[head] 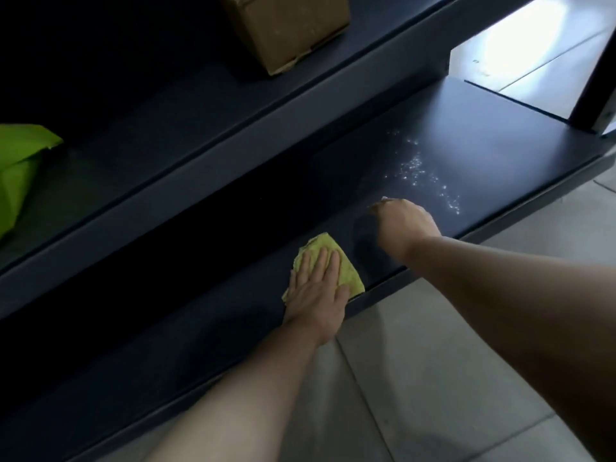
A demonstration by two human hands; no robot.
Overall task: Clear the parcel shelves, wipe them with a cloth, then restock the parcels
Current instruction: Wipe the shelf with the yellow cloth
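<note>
left fingers (316, 265): straight, closed together, pressing flat on the cloth (348, 273); not curled round it.
left hand (316, 288): palm down, thumb at the cloth's near edge.
right hand (405, 221): back of hand faces me, fingers tucked under and hidden. Small pale bit at its far tip. Can't tell if I'm pinching something or holding nothing.
cloth: yellow-green, folded, on the lower shelf (483, 145) near its front edge, just beside my right hand.
white specks (416, 168): scattered on the lower shelf beyond my right hand, well apart from the cloth.
step: wiping the lower shelf, my guess.
how to do it well: keep the palm flat with even pressure, sweep toward the specks in overlapping passes, go front edge to back, and don't push grit off onto the floor (433, 361).
parcels: cardboard box (290, 28) and green parcel (20, 168) sit on the upper shelf (166, 128).
writing: none readable; box label too blurred.
</note>
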